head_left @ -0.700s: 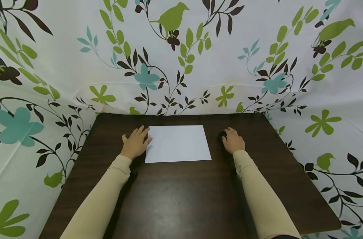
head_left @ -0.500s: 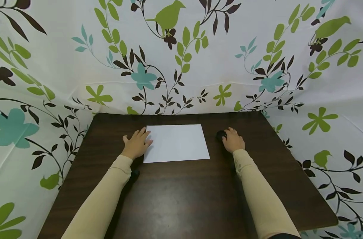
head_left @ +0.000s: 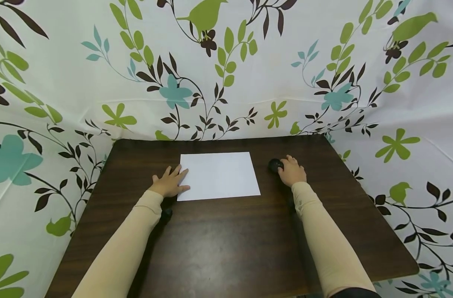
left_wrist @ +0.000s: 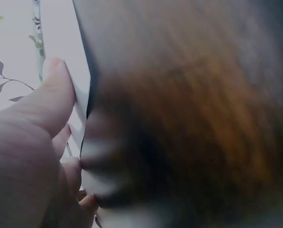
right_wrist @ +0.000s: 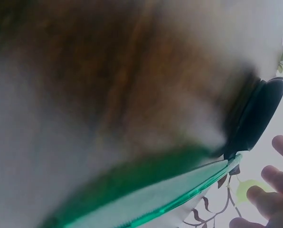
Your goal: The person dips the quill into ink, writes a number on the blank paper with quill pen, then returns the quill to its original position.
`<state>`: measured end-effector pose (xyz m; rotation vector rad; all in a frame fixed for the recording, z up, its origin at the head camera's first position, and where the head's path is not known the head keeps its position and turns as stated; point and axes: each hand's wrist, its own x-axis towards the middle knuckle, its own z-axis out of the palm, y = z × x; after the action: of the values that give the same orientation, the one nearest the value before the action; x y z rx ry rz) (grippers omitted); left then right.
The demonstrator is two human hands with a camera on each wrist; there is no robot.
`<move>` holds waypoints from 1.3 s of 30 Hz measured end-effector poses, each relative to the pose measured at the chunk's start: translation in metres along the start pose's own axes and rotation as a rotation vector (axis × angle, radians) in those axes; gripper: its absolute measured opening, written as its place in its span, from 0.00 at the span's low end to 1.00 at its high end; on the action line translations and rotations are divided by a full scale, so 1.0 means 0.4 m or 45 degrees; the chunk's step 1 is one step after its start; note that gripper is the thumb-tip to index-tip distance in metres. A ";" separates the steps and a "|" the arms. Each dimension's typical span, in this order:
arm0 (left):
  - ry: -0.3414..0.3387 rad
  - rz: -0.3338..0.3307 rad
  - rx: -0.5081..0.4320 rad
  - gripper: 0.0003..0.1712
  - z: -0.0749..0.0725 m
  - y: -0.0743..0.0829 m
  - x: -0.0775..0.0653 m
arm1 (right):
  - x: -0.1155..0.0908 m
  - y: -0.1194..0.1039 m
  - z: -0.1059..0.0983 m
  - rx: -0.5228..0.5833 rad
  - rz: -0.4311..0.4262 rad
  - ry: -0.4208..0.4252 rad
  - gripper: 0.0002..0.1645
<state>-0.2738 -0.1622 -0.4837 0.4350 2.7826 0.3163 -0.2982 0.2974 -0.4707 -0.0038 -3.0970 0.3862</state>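
A blank white sheet of paper (head_left: 219, 176) lies on the dark wood table. At its left edge my left hand (head_left: 168, 183) rests with fingers spread, their tips over the sheet. The left wrist view has the thumb (left_wrist: 58, 90) lying along the paper. To the right of the sheet, my right hand (head_left: 291, 170) is beside a black rounded object (head_left: 275, 165), thumb close to its side. From the right wrist, this black piece (right_wrist: 258, 114) adjoins a translucent green-edged piece (right_wrist: 179, 190); its kind is unclear. The fingers (right_wrist: 277, 179) there are loosely spread, nothing between them.
The table's dark top (head_left: 219, 248) extends toward the person, its back edge near a white curtain (head_left: 278, 82) printed with leaves, flowers and birds. The curtain wraps around both sides as well.
The right hand has eased away from the black object, more of which now shows. The left hand has slid slightly down along the paper's left edge. The head view has shifted a little.
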 end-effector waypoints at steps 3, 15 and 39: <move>-0.002 0.000 -0.012 0.44 -0.003 0.006 0.005 | 0.000 0.005 0.001 -0.001 0.011 0.009 0.28; 0.026 -0.003 -0.025 0.44 -0.010 -0.006 0.002 | 0.011 0.017 -0.014 -0.030 0.071 0.102 0.24; 0.014 0.008 -0.078 0.43 -0.009 0.004 -0.008 | 0.003 0.054 -0.023 -0.046 0.080 0.001 0.10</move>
<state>-0.2719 -0.1624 -0.4790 0.4291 2.7744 0.4051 -0.2992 0.3206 -0.4671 -0.1020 -3.1087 0.3317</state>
